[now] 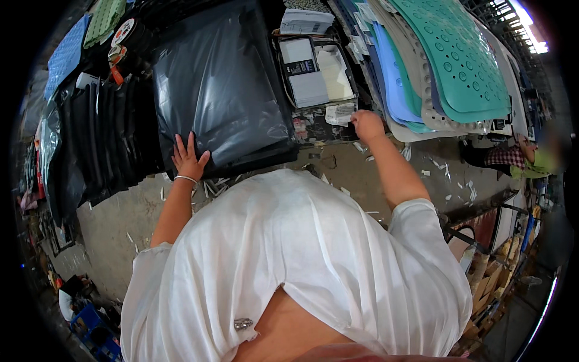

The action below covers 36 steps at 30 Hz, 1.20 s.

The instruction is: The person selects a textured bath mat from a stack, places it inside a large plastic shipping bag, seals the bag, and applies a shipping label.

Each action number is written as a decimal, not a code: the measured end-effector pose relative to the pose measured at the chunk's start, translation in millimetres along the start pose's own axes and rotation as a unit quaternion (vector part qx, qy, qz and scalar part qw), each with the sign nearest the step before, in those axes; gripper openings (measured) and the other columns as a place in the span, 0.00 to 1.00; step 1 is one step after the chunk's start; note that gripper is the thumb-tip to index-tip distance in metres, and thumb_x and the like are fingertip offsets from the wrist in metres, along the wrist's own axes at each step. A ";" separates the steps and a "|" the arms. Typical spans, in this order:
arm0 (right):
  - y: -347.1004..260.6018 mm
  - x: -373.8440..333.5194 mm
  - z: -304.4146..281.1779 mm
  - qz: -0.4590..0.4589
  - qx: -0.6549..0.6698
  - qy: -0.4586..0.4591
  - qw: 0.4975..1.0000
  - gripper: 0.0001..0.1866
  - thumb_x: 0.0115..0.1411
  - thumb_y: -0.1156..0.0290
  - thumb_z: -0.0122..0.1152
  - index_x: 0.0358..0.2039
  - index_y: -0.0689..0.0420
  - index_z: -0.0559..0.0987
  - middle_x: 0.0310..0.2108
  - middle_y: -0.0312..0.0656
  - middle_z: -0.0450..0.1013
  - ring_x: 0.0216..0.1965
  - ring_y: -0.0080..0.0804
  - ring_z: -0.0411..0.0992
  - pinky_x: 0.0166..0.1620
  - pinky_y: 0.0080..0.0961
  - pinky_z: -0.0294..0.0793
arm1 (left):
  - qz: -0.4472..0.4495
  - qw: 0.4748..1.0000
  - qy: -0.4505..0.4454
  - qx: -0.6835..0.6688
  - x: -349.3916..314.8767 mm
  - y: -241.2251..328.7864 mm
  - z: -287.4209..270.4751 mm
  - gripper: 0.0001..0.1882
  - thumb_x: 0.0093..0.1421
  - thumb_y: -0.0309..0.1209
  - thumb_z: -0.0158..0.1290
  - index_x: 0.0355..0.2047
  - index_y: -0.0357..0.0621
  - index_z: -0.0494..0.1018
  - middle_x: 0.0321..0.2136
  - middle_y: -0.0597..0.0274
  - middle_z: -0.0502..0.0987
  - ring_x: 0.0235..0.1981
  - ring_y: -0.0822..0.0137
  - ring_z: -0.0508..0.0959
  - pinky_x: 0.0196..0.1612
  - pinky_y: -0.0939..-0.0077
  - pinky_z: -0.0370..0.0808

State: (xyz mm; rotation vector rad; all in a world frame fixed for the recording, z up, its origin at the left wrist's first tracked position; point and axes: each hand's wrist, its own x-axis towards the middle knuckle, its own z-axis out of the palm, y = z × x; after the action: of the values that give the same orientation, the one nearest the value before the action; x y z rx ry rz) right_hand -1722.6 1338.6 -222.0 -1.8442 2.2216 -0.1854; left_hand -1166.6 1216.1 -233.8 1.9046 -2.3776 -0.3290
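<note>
1. Black plastic-wrapped stack (223,90): glossy, creased; on counter (319,134), near edge toward wearer.
2. Left hand (189,165): splayed flat on its near-left corner.
3. Right hand (367,126): curled at small white label (339,114); grip unclear.
4. Black bundles (99,133) left, textured mats (461,72) right hem sides; scrap-strewn floor (108,241) before counter.

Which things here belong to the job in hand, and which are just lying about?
Likely in use:
- black plastic-covered stack, left hand spread on it
- white label, right hand at its right edge, contact unclear

Apparently lying about:
- teal mat
- green textured mat
- white scraps on the floor
</note>
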 end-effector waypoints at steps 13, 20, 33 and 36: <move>4.4 -2.1 -4.9 0.062 0.111 0.000 0.992 0.11 0.54 0.61 0.65 0.32 0.54 0.83 0.36 0.46 0.78 0.39 0.45 0.75 0.43 0.42 0.73 | -0.078 0.996 -0.047 0.000 -4.4 24.5 -20.9 0.46 0.54 0.55 0.57 0.69 0.73 0.46 0.71 0.59 0.31 0.70 0.46 0.40 0.65 0.35 0.45; -0.9 0.3 -1.0 0.181 0.440 0.088 0.875 0.04 0.55 0.73 0.61 0.30 0.58 0.80 0.39 0.45 0.79 0.35 0.37 0.77 0.41 0.29 0.74 | -0.069 0.997 -0.045 0.004 -4.0 36.7 -36.4 0.45 0.54 0.52 0.58 0.68 0.69 0.48 0.71 0.56 0.34 0.70 0.45 0.41 0.65 0.37 0.45; -241.3 -60.5 -117.8 -0.392 0.151 0.258 0.870 0.06 0.45 0.81 0.60 0.22 0.60 0.71 0.50 0.46 0.73 0.57 0.44 0.69 0.50 0.34 0.75 | -0.056 0.652 -0.320 -0.685 -34.3 187.7 -147.5 0.05 0.60 0.27 0.54 0.32 0.39 0.73 0.30 0.61 0.77 0.32 0.68 0.79 0.42 0.76 0.76; -248.8 -62.9 -120.6 -0.398 0.156 0.252 0.868 0.07 0.44 0.82 0.60 0.22 0.60 0.71 0.50 0.47 0.73 0.57 0.45 0.69 0.50 0.35 0.75 | -0.060 0.630 -0.315 -0.708 -38.9 179.0 -148.6 0.04 0.60 0.26 0.55 0.29 0.39 0.73 0.28 0.61 0.77 0.31 0.68 0.79 0.41 0.75 0.76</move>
State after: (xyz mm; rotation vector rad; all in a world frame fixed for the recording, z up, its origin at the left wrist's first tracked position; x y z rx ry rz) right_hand -1508.6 1345.3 -36.2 -2.5862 1.3627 -1.2097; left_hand -1300.1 1273.1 -47.8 1.0459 -1.0740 -2.2596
